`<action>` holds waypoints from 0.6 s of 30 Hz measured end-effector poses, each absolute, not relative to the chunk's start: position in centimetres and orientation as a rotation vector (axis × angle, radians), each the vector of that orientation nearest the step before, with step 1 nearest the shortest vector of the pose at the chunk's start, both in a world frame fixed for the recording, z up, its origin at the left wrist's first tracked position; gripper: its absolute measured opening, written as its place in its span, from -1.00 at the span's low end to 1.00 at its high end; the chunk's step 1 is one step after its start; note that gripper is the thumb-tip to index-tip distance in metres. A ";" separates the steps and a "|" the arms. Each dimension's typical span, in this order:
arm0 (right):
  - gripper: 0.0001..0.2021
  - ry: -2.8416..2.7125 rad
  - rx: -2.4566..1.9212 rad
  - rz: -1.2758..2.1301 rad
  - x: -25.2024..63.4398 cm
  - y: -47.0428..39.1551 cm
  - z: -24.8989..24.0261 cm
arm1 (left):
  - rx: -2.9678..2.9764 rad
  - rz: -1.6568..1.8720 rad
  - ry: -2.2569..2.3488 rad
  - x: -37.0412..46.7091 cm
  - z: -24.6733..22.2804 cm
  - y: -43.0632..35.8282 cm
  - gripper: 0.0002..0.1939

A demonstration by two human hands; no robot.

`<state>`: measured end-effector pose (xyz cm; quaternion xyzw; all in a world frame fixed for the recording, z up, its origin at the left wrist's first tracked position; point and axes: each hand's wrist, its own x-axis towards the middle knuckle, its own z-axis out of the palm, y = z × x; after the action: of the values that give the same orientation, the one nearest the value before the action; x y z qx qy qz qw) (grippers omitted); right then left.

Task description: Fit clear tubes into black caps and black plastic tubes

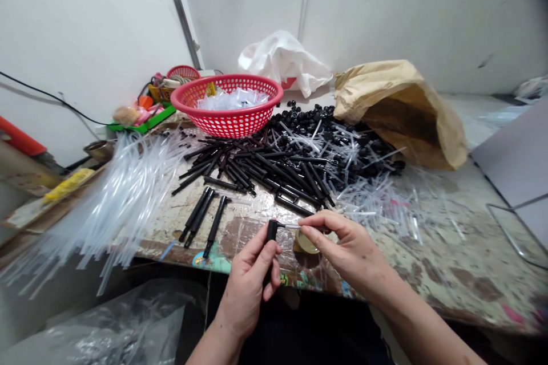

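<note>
A black tube piece (272, 230) is held upright in my left hand (253, 271), its top end sticking out above the fingers. From its side nozzle a thin clear tube (289, 226) runs to the right, its far end pinched between thumb and fingertips of my right hand (345, 242). Under the right fingertips sits a small round yellowish object (308, 241), partly covered. Left of my hands, several black tubes with side nozzles (215, 227) lie at the table's front. Behind them is a pile of black tubes (257, 168).
A red basket (226, 122) holds clear pieces. Long clear tubes (124, 194) spread at left. Black caps and short clear tubes (372, 199) lie at right, before an open brown paper bag (449, 142). A green tray (156, 120) and white bag (285, 57) stand behind.
</note>
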<state>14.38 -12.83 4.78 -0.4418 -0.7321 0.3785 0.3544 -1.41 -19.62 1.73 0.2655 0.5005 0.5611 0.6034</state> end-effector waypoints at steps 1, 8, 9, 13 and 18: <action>-0.85 -1.902 -1.129 0.969 14.3 -12.8 4.8 | 0.618 1.300 1.158 -1.4 1.8 -19.6 -0.58; -0.79 -2.179 -1.072 0.805 13.6 -13.1 4.4 | 0.663 1.235 1.172 -1.6 2.1 -19.8 -0.54; -0.78 -2.228 -1.057 0.770 13.5 -13.1 4.3 | 0.668 1.229 1.178 -1.6 2.0 -19.8 -0.53; -0.75 -2.315 -1.026 0.692 13.3 -13.2 3.8 | 0.687 1.209 1.201 -1.6 1.8 -19.8 -0.49; -0.75 -2.343 -1.010 0.699 12.8 -13.0 3.8 | 0.699 1.175 1.177 -1.7 1.5 -19.9 -0.52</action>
<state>12.82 -13.04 3.78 -0.3701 -0.8586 0.2562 0.2455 -1.75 -19.85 1.47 0.3038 0.5119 0.5112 0.6199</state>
